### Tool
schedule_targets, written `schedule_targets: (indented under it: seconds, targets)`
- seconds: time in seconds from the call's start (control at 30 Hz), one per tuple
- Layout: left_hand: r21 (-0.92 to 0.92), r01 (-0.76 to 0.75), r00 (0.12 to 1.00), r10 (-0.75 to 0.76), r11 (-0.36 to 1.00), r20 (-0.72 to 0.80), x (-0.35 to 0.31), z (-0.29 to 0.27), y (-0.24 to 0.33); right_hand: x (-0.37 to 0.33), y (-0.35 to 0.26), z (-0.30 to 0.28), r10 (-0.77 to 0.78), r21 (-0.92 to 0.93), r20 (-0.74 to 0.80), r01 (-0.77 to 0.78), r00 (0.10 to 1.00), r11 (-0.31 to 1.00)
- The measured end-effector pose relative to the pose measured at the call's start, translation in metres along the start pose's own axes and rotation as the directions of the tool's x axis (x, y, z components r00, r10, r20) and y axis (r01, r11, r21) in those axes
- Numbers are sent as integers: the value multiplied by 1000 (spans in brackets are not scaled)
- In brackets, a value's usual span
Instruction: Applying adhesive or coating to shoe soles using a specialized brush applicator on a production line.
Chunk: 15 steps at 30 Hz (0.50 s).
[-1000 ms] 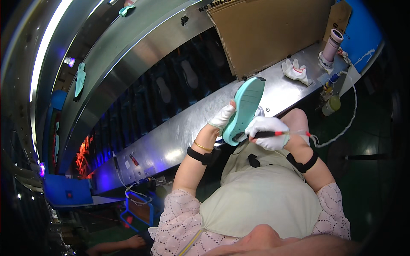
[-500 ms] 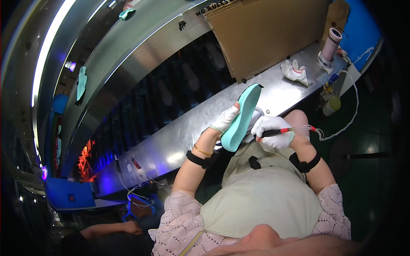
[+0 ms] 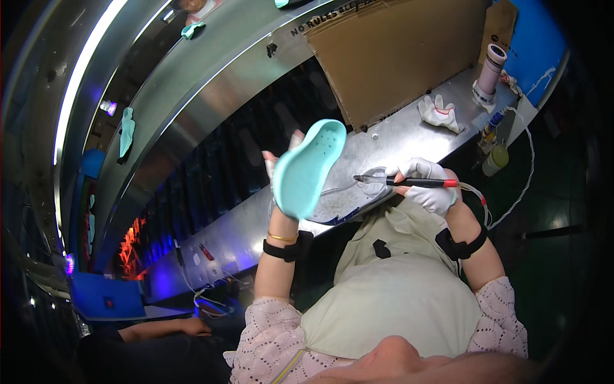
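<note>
A turquoise shoe sole [image 3: 307, 169], dotted with small holes toward its far end, is in my left hand [image 3: 271, 165]. The gloved palm is behind the sole, and bare fingertips show past its far left edge. My right hand [image 3: 427, 185], in a white glove with bare fingertips, is closed round a slim brush [image 3: 409, 182] with a black handle, a red end and thin lines trailing from it. The dark brush tip points left, apart from the sole. Below the tip, a round pale patch or dish shows on the metal bench [image 3: 403, 144], partly hidden.
A white glove [image 3: 440, 114] and a pink bottle [image 3: 491, 70] are at the bench's right end, near a lidded jar [image 3: 495, 160]. Cardboard [image 3: 396, 61] stands behind. Beyond runs a conveyor [image 3: 224, 48] carrying turquoise pieces [image 3: 126, 133]. Another person's arm [image 3: 166, 329] shows lower left.
My left hand has moved left and turned the sole so its broad face shows. My right hand has shifted slightly right, and the brush tip has come into view.
</note>
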<state>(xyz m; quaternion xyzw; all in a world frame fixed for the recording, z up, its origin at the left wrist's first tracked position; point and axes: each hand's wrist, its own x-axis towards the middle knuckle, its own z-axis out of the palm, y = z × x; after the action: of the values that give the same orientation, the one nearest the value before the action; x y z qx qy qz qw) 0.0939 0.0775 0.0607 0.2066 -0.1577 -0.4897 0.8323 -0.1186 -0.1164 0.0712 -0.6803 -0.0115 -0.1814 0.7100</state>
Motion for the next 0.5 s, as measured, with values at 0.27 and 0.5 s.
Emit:
schedule_targets:
  seconds: [0.27,0.5]
  targets:
    - [-9,114,983,-114,993,-146,-28,-23,-98,8,37,11,194,154,-238,-160,952,975]
    - [-43,148,958,-154,988,-244,-24,-14,-142,25,43,31,-129,-118,-293,98,948,988]
